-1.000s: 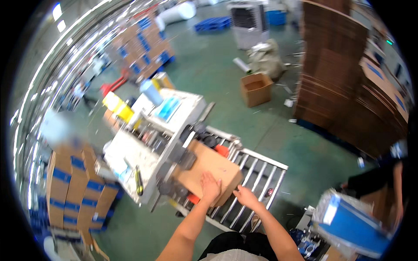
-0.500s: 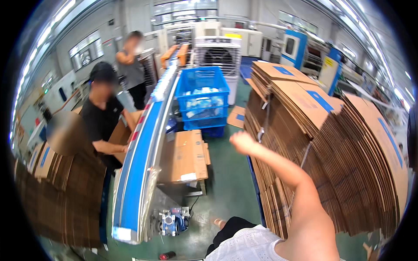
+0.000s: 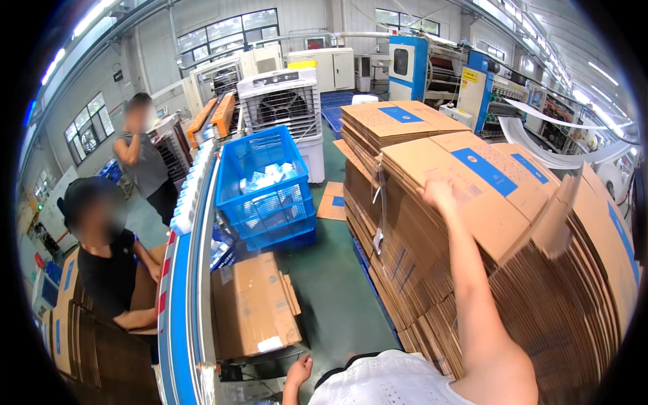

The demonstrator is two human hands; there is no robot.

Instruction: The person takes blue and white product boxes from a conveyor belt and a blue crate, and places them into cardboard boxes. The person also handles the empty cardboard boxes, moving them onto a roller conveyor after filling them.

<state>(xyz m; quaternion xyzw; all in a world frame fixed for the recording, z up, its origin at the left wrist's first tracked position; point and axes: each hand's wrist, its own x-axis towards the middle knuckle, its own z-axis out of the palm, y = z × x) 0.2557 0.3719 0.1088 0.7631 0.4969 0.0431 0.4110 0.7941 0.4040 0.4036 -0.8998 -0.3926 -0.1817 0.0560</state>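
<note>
My right arm reaches forward over a tall stack of flattened cardboard cartons. At the near left edge of a top flattened carton (image 3: 432,158), my right hand (image 3: 439,192) is closed with its fingers bent on the cardboard; the fingertips are partly hidden. This carton is brown with a blue printed panel. Near its right end, a raised cardboard flap (image 3: 557,219) is blurred. Low in the view, beside my body, my left hand (image 3: 299,370) hangs with curled fingers and nothing visible in it. A brown carton (image 3: 253,304) lies ahead of it.
A blue conveyor (image 3: 177,297) runs along the left, carrying small white packages. Blue crates (image 3: 266,196) stand beyond the brown carton. Across the conveyor, a person in black (image 3: 108,270) handles cardboard; another person (image 3: 145,162) stands behind. A fan unit (image 3: 282,108) stands farther back.
My right hand has moved from above the aisle onto the top flattened carton. My left hand has come into view. The view has turned right, and a cardboard flap now stands raised.
</note>
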